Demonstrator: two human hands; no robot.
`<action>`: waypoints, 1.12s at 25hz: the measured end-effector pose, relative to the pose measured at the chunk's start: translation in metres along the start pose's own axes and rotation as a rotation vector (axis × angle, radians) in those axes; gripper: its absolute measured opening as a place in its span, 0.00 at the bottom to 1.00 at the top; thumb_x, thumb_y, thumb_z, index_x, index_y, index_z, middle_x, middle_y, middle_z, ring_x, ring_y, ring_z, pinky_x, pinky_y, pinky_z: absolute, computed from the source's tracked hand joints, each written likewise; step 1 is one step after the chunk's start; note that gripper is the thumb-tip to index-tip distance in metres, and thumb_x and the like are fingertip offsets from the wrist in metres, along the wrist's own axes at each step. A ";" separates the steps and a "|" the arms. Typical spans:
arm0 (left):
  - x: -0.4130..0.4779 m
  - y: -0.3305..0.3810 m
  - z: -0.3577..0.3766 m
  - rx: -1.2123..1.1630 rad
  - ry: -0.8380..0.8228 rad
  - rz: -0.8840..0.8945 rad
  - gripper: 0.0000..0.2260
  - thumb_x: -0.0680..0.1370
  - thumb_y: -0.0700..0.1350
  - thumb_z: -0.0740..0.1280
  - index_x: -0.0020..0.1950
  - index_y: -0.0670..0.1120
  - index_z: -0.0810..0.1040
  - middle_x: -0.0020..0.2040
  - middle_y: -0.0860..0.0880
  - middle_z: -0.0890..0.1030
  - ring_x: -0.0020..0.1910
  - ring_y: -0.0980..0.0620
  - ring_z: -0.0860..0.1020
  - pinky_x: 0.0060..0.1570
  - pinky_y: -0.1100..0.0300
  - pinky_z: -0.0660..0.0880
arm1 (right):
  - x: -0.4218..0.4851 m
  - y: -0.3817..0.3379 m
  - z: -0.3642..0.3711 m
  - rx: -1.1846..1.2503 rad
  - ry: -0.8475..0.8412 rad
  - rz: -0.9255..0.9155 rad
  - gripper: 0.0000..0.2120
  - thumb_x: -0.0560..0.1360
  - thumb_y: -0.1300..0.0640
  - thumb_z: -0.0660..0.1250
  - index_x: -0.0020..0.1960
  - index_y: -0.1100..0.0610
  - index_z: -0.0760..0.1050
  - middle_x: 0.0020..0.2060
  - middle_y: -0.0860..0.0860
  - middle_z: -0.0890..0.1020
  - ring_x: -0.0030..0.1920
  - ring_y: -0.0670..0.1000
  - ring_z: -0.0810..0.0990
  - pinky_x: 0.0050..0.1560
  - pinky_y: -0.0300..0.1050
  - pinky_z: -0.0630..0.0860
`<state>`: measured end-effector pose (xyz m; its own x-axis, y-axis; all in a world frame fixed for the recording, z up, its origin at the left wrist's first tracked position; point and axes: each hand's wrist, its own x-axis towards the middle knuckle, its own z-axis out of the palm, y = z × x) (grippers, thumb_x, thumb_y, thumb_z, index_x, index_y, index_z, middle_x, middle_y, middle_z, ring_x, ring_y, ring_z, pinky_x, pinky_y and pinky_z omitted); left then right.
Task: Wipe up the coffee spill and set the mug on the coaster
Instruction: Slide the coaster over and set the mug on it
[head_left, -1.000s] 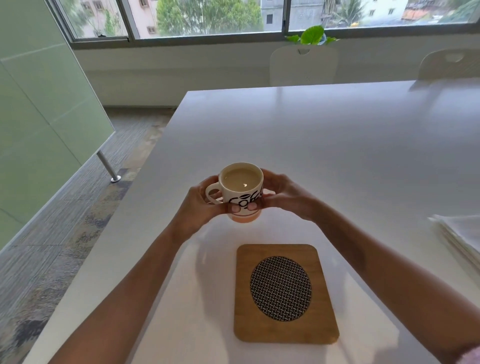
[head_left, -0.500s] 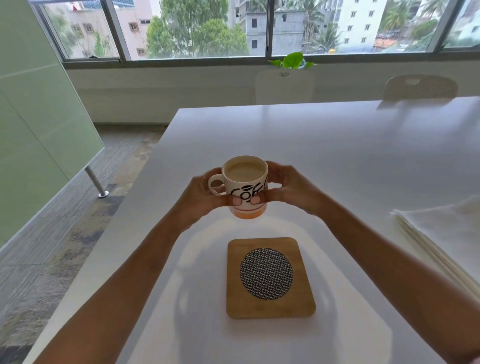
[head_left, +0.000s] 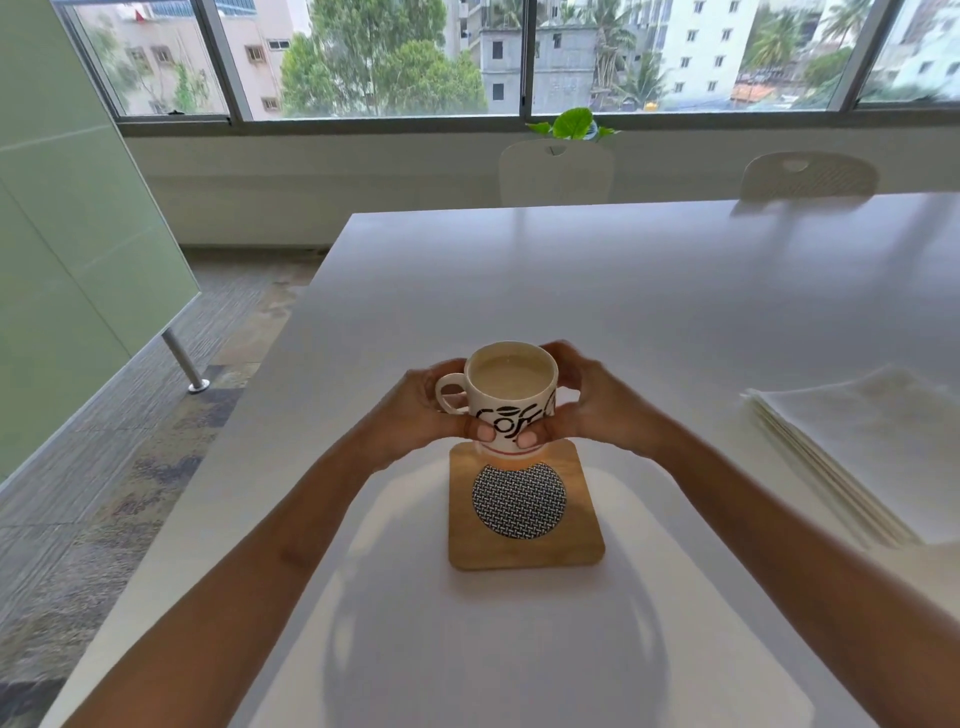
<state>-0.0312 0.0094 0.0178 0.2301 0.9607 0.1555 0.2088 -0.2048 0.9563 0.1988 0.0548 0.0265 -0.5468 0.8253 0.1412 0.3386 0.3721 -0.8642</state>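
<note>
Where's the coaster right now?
In the head view the coaster lies on the table, centre and near the person. The left hand and right hand hold the mug at its far edge, and napkins lie to its right.

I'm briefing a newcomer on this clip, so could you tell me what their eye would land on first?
First, the full coffee mug, gripped mid-frame by the left hand and right hand over the far edge of the wooden coaster. Next, a stack of white napkins lying at the white table's right edge.
</note>
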 end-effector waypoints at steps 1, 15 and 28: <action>-0.004 -0.002 0.003 -0.004 -0.012 -0.005 0.27 0.64 0.29 0.77 0.61 0.43 0.79 0.53 0.50 0.85 0.55 0.53 0.83 0.48 0.61 0.79 | -0.008 0.001 0.003 -0.002 0.000 0.007 0.44 0.49 0.42 0.81 0.61 0.51 0.70 0.56 0.48 0.81 0.60 0.49 0.79 0.55 0.58 0.80; -0.037 -0.016 0.022 -0.034 -0.117 -0.077 0.30 0.64 0.28 0.77 0.61 0.50 0.79 0.51 0.51 0.86 0.54 0.52 0.83 0.51 0.61 0.79 | -0.056 0.016 0.028 -0.051 0.032 0.076 0.42 0.51 0.42 0.82 0.61 0.47 0.69 0.56 0.45 0.80 0.60 0.47 0.78 0.52 0.55 0.82; -0.034 -0.023 0.021 -0.042 -0.139 -0.110 0.30 0.66 0.30 0.77 0.65 0.46 0.77 0.57 0.42 0.84 0.59 0.47 0.82 0.58 0.55 0.79 | -0.057 0.024 0.033 -0.010 0.058 0.089 0.41 0.53 0.45 0.82 0.61 0.48 0.69 0.57 0.45 0.80 0.60 0.45 0.77 0.52 0.54 0.82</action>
<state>-0.0234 -0.0230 -0.0144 0.3378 0.9411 0.0168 0.2004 -0.0894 0.9756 0.2126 0.0027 -0.0182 -0.4688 0.8785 0.0922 0.3919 0.3004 -0.8696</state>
